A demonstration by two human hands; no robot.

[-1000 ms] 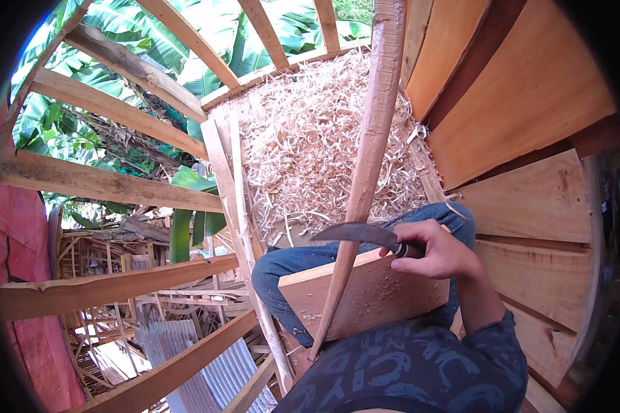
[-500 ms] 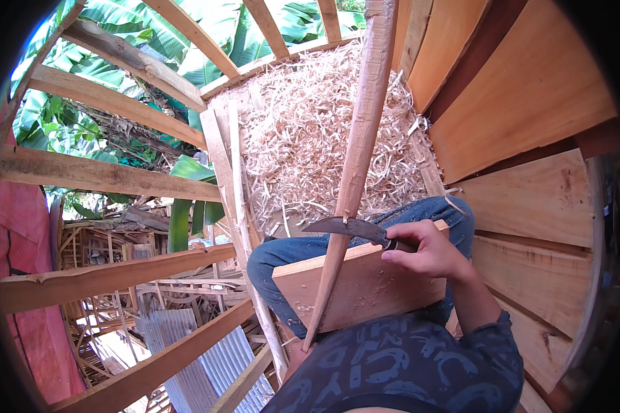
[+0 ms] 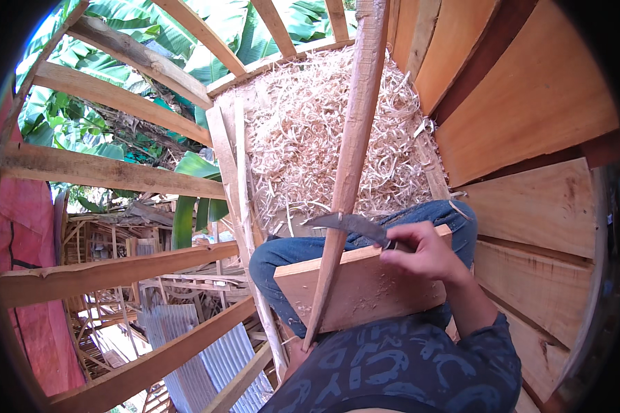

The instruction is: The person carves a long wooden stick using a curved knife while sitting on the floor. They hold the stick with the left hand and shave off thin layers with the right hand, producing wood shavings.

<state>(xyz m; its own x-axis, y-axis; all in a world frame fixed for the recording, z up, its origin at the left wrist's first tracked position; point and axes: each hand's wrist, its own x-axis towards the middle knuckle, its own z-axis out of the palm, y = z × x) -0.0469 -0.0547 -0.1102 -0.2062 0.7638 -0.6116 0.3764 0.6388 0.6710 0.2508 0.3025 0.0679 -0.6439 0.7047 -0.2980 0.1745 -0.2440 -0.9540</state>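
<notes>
My right hand (image 3: 424,253) is closed around the dark handle of a knife with a curved blade (image 3: 351,225). The blade lies across a long wooden pole (image 3: 351,155), which slants from the upper middle of the view toward my waist. At the pole's lower end my left hand (image 3: 298,352) grips it, its fingers mostly hidden by the pole and my shirt. A thick wooden board (image 3: 372,289) rests tilted on my lap, under the pole, with bits of shaving on its face. My right wrist is just above the board's right end.
Curled wood shavings (image 3: 310,131) cover the floor beyond my knees. A slatted timber frame (image 3: 117,180) stands on the left, with banana leaves, scrap wood and corrugated sheets (image 3: 234,358) outside. Plank walling (image 3: 523,96) rises close on my right.
The pole's far end has swung slightly left. The knife stays across the pole in nearly the same place, and my hands have barely moved. The whole view has shifted a little.
</notes>
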